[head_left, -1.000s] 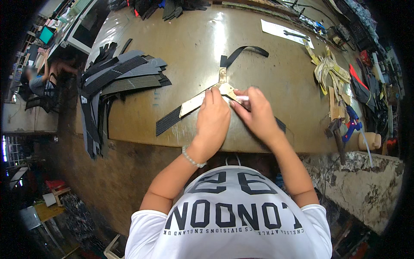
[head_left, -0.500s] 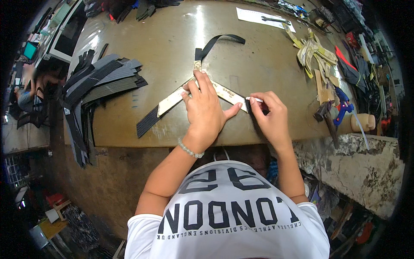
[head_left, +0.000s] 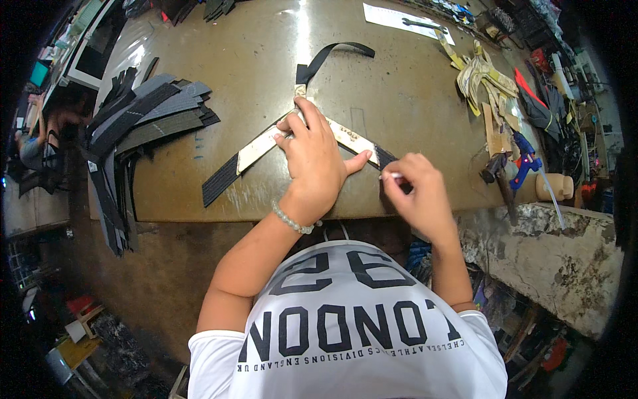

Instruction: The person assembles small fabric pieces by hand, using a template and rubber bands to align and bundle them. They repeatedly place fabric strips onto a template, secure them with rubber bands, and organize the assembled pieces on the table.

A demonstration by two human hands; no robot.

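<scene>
Hands working mid-worktop [head_left: 199, 199]: left hand [head_left: 316, 156] pressing flat on the pale V-shaped template [head_left: 259, 147] over the black strip [head_left: 219, 181], right hand [head_left: 415, 189] pinching a small marker [head_left: 393, 176] at its right end, tracing seemingly nearing completion.

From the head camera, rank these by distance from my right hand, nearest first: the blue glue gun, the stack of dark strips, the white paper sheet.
From the right hand:
1. Blue glue gun, just to its right at the table edge.
2. White paper sheet, far edge, ahead.
3. Stack of dark strips, far left.
</scene>
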